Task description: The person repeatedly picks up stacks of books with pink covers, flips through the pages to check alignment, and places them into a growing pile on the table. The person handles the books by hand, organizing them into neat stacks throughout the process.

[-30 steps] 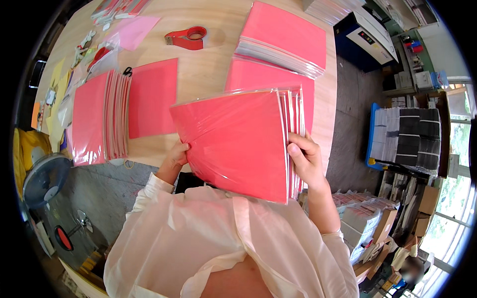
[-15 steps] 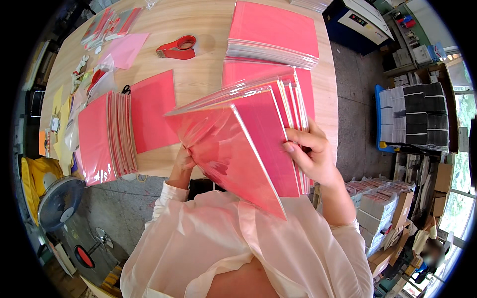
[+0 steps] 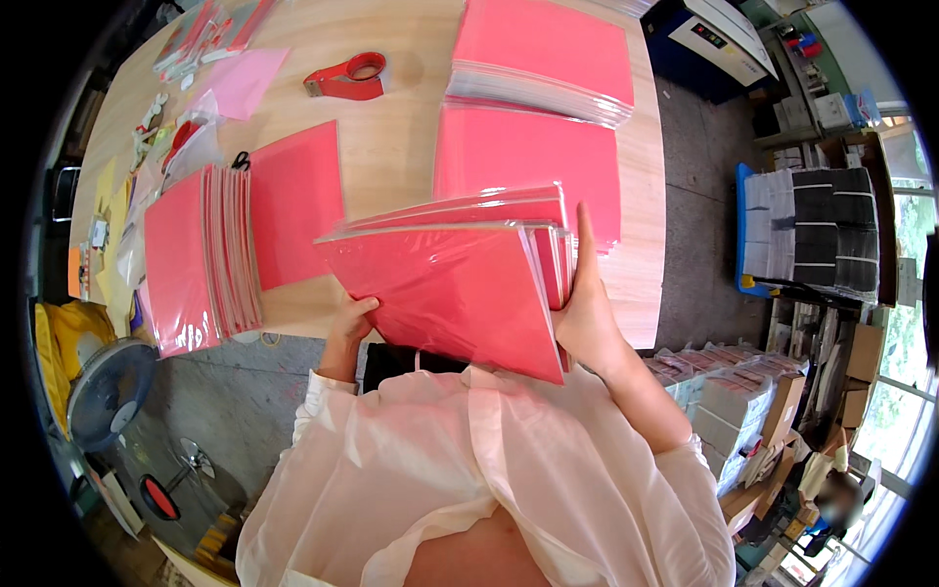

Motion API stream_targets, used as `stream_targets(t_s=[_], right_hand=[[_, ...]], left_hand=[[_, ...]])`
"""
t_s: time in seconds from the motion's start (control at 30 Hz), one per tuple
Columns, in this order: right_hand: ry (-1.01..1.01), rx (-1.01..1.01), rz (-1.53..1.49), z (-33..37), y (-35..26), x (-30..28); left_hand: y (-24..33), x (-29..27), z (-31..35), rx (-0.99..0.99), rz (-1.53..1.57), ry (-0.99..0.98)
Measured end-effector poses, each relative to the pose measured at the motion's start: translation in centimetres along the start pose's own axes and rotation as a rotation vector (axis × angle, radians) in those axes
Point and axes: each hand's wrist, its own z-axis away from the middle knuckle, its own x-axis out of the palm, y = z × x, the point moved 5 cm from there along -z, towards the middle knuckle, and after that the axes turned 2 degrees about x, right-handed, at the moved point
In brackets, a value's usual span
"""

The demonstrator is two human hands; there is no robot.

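A thin stack of pink booklets in clear plastic sleeves [image 3: 440, 293] is tilted up in front of my chest, over the table's near edge. My left hand [image 3: 354, 318] grips its lower left corner, thumb on the front face. Against the right edge of the stack lies my right hand [image 3: 590, 308], palm to the edges and fingers stretched out away from me. Just behind the held stack, more pink sleeved booklets [image 3: 528, 157] lie flat on the table.
A taller pile of pink booklets [image 3: 543, 44] sits at the far right. To the left are a fanned row of booklets [image 3: 181, 264] and a flat pink one [image 3: 298, 205], with black scissor handles [image 3: 241, 160] beside them. A red tape dispenser [image 3: 347, 78] lies farther back. A fan [image 3: 112, 391] stands left.
The fanned-out booklets have come together into a more even stack, lowered toward the table. My right hand has gone from pinching their edges to lying flat along the side.
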Motion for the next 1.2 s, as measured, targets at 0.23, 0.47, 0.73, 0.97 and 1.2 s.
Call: stream_targets(t_s=[0.23,0.47,0.73,0.97,1.2], right_hand=[[-0.006,-0.031,0.229,3.3,2.5,1.4],[0.094,-0.067,0.070,3.5,-2.9,-1.7],[0.307,0.040,-0.503,-2.7,1.9,-12.7],[0.277,0.188,-0.586,-4.5,8.4,-14.5],[0.084,0.350,-0.571,-11.9,15.2,-17.1]], left_hand=[[-1.1,-1.6,-0.1,-0.065,0.043,-0.072],[-4.8,-5.1,0.8,-0.174,0.207,-0.136],[3.1,-8.8,2.8,0.088,0.055,-0.011],[8.7,-10.1,4.8,0.249,-0.013,0.004],[10.2,-5.6,4.2,0.333,0.322,0.083]])
